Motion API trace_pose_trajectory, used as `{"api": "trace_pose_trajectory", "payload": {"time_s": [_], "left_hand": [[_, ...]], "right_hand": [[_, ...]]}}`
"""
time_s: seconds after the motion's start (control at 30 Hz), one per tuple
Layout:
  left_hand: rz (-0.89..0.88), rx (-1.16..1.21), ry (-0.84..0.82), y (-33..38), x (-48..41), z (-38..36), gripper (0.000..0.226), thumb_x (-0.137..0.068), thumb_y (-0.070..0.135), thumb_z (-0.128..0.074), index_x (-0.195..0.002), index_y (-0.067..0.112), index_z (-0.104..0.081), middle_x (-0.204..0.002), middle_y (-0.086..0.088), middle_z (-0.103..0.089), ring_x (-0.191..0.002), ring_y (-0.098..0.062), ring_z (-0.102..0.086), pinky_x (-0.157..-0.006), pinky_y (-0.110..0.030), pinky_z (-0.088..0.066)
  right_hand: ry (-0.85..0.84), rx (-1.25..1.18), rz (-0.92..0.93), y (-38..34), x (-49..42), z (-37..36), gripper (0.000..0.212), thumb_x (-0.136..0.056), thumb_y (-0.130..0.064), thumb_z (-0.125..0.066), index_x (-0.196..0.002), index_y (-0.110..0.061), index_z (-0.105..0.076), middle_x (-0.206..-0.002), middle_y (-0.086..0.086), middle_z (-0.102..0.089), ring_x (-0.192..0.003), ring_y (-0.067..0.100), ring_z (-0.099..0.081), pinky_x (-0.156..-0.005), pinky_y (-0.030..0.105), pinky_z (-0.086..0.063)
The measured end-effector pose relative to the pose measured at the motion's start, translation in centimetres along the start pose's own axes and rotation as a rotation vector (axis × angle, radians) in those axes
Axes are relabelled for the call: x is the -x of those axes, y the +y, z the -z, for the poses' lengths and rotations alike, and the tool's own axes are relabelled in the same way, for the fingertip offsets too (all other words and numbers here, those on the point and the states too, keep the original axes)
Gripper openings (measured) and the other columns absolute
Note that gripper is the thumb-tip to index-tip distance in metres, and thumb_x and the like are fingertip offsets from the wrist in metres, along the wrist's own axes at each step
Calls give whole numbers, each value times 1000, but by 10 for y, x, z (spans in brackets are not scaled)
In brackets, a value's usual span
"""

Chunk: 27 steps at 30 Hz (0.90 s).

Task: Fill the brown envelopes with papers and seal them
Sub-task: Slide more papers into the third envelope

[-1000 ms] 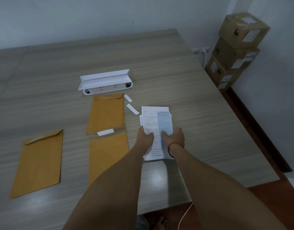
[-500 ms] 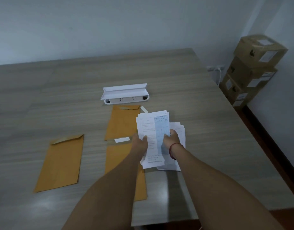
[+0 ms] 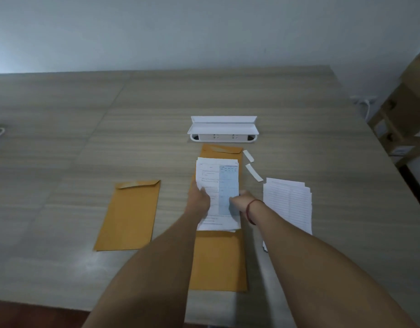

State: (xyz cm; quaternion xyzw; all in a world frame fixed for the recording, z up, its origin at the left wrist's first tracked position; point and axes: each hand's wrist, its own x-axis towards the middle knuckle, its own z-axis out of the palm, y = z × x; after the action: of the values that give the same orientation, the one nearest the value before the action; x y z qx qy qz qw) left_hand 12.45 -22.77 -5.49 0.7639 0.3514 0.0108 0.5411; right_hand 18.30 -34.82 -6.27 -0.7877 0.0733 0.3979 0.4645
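Observation:
Both hands hold a small bundle of printed papers (image 3: 217, 185) above the middle of the table. My left hand (image 3: 199, 200) grips its left edge and my right hand (image 3: 239, 202) pinches its right edge. Under the bundle lie two brown envelopes in a line: the far one (image 3: 222, 150) with its flap open, the near one (image 3: 218, 261) flat towards me. A third brown envelope (image 3: 130, 216) lies apart to the left, flap open. A stack of lined white papers (image 3: 288, 204) rests on the table to the right.
A white power strip box with an open lid (image 3: 223, 130) sits beyond the envelopes. Two white peel-off strips (image 3: 252, 171) lie right of the far envelope. Cardboard boxes (image 3: 403, 114) are stacked on the floor at the right, past the wooden table's (image 3: 85, 138) edge.
The bundle has been lifted off the right-hand stack and carried left over the middle envelopes. The stack stays on the table. The camera view has swung left and up.

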Motion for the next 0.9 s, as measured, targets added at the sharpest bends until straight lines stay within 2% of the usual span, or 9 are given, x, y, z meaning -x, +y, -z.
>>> {"api": "trace_pose_trajectory", "payload": {"time_s": [0.1, 0.23, 0.3, 0.37, 0.43, 0.5, 0.63, 0.73, 0.9], "left_hand": [[11, -44, -24, -8, -11, 8, 43, -103, 15, -32, -145, 18, -29, -133, -4, -50, -109, -17, -47, -89, -33, -43], [20, -255, -33, -21, -26, 15, 54, -98, 21, -39, -149, 21, -22, -136, -11, -51, -122, -30, -52, -104, -48, -43], [-14, -386, -27, -27, -28, 20, 43, -96, 21, -43, -138, 15, -40, -128, -8, -55, -116, -28, -54, -100, -48, -45], [-74, -497, -69, -33, -27, 26, 24, -93, 18, -46, -115, 17, -58, -120, -4, -55, -113, -25, -54, -99, -44, -46], [-124, -615, -164, -40, -27, 28, 19, -86, 21, -60, -105, 21, -60, -120, -1, -55, -112, -20, -52, -100, -40, -44], [-178, -721, -251, -45, -27, 26, 40, -75, 35, -74, -110, 24, -58, -125, 3, -52, -117, -17, -47, -101, -37, -42], [-218, -784, -308, -47, -27, 20, 69, -65, 45, -82, -124, 27, -53, -138, 5, -43, -130, -17, -36, -108, -38, -36], [-210, -796, -306, -47, -29, 18, 72, -62, 42, -85, -124, 26, -52, -138, 2, -40, -130, -19, -35, -107, -37, -36], [-185, -810, -345, -41, -32, 17, 68, -57, 38, -89, -114, 25, -54, -127, 1, -41, -121, -19, -36, -101, -34, -38]], "right_hand": [[14, 84, 19, -7, -6, -5, 30, -95, -6, -48, -124, -4, -56, -122, 11, -61, -114, 28, -57, -99, 34, -48], [280, -32, 52, -13, -18, -1, 32, -95, -4, -46, -126, 0, -55, -126, 15, -60, -115, 32, -58, -90, 33, -47], [407, -121, 61, -18, -23, 5, 32, -97, -5, -42, -127, -3, -54, -126, 12, -60, -114, 32, -58, -84, 29, -44], [501, -152, 56, -24, -29, 9, 28, -99, -10, -41, -125, -9, -54, -124, 9, -61, -112, 31, -58, -86, 31, -46], [580, -135, 28, -28, -34, 11, 23, -100, -16, -41, -119, -11, -54, -122, 9, -62, -105, 31, -59, -85, 36, -49], [590, -184, 41, -32, -36, 9, 23, -101, -13, -41, -119, -7, -53, -122, 9, -61, -96, 26, -59, -77, 32, -48], [529, -248, 77, -34, -35, 2, 28, -101, -7, -39, -125, -4, -51, -128, 10, -59, -106, 26, -59, -68, 24, -45], [487, -232, 94, -31, -38, -4, 29, -100, -8, -40, -126, -6, -52, -130, 10, -59, -104, 25, -60, -51, 18, -36], [440, -257, 80, -28, -41, -15, 27, -100, -9, -41, -126, -8, -51, -133, 7, -58, -114, 25, -59, -53, 18, -39]]}}
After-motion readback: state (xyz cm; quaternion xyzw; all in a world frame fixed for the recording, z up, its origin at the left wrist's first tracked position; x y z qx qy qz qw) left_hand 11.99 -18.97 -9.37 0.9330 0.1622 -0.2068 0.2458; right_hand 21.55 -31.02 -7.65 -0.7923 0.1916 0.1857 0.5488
